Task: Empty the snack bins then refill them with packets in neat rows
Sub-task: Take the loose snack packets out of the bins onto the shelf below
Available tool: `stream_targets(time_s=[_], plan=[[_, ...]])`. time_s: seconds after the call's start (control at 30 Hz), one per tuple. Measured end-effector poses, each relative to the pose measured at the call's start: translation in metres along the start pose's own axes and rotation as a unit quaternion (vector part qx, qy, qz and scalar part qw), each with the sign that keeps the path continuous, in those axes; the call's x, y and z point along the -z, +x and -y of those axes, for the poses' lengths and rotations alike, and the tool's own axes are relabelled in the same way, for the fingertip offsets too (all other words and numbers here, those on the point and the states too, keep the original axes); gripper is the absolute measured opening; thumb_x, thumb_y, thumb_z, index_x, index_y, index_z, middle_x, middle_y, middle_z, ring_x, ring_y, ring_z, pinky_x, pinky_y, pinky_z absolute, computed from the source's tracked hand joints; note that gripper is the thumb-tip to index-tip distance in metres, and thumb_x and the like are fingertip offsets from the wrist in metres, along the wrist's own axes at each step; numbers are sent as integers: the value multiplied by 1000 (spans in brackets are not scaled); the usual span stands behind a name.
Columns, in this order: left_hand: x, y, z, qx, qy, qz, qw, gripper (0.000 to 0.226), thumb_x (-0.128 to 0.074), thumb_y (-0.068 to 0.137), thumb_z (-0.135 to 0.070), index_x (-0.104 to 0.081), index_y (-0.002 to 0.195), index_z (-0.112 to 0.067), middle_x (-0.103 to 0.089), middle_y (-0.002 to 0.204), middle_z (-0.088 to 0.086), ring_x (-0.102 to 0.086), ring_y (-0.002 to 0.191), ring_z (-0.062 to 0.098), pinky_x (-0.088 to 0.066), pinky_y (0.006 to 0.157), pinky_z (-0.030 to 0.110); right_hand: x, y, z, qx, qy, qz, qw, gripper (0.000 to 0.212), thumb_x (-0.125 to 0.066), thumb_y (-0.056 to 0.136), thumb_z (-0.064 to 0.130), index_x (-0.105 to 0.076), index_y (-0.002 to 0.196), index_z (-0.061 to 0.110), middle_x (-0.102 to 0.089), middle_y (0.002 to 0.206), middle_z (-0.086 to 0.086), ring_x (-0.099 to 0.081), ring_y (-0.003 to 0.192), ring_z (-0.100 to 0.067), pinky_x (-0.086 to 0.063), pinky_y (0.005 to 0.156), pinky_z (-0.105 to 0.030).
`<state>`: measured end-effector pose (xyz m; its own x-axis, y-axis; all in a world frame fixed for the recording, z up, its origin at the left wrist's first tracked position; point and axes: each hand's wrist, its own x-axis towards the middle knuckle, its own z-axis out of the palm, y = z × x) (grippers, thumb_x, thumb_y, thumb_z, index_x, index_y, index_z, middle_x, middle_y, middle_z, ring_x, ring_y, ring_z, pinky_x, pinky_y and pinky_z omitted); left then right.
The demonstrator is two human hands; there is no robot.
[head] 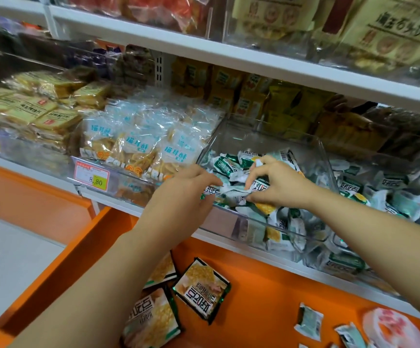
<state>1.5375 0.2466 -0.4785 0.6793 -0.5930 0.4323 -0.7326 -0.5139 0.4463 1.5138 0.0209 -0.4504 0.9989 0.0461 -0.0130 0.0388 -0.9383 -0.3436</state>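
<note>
While left hand [183,189] and right hand [278,184] each clutch packets [229,167] at the bin's [325,159] front left corner, a firm joint scoop, lifted clear of the rim, should avoid spills.

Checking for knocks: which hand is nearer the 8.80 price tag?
Left. The left hand is just right of the price tag; the right hand is farther right, among the packets.
</note>
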Motion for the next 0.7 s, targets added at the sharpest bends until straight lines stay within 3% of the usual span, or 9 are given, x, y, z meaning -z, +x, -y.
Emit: stream_targets(time_s=[0.07,0.17,0.27,0.37,0.53,0.6,0.7], plan=[[2,8,-6,2,-29,25,999,31,-60,92,-19,-61,122,-23,-57,119,-5,-55,101,10,-49,89,29,10,-9,-1,-9,4,-47,999,20,-79,75,27,-63,81,35,-44,106,4,-43,123,-25,-29,81,-20],[6,31,-16,13,-37,73,997,34,-61,92,-22,-58,126,-27,-56,121,-8,-50,98,1,-40,87,14,24,-27,-3,-20,32,-112,993,19,-80,74,23,-64,79,32,-47,113,-4,-46,110,-15,-25,73,-17],[6,56,-21,43,-27,166,985,42,-63,90,-28,-53,131,-30,-56,129,-6,-53,110,8,-40,87,19,35,-51,-6,-36,75,-177,981,18,-80,74,20,-65,78,28,-46,110,-1,-43,103,-10,-25,76,-14],[4,72,-30,57,-32,225,972,47,-64,90,-33,-50,134,-31,-54,131,-5,-56,104,10,-42,82,23,43,-81,-11,-55,108,-224,967,23,-81,73,21,-62,74,34,-45,111,1,-44,105,-8,-25,79,-10],[-16,65,-82,14,-71,212,975,43,-61,92,-31,-51,134,-28,-53,133,-6,-54,110,10,-44,88,23,50,-143,-15,-76,138,-247,956,25,-81,72,21,-61,72,37,-48,112,4,-44,101,2,-28,79,-7],[-32,48,-102,-22,-45,201,978,40,-60,93,-30,-53,132,-25,-54,130,-7,-54,112,9,-44,89,22,50,-174,-20,-80,146,-233,958,25,-81,71,20,-62,72,36,-49,110,3,-45,97,13,-27,77,3],[-59,22,-121,-60,1,155,986,37,-60,93,-28,-56,129,-26,-58,127,-4,-57,110,14,-47,92,32,44,-224,-31,-90,172,-202,960,20,-81,70,20,-65,75,31,-49,114,-1,-40,101,25,-29,81,4]])
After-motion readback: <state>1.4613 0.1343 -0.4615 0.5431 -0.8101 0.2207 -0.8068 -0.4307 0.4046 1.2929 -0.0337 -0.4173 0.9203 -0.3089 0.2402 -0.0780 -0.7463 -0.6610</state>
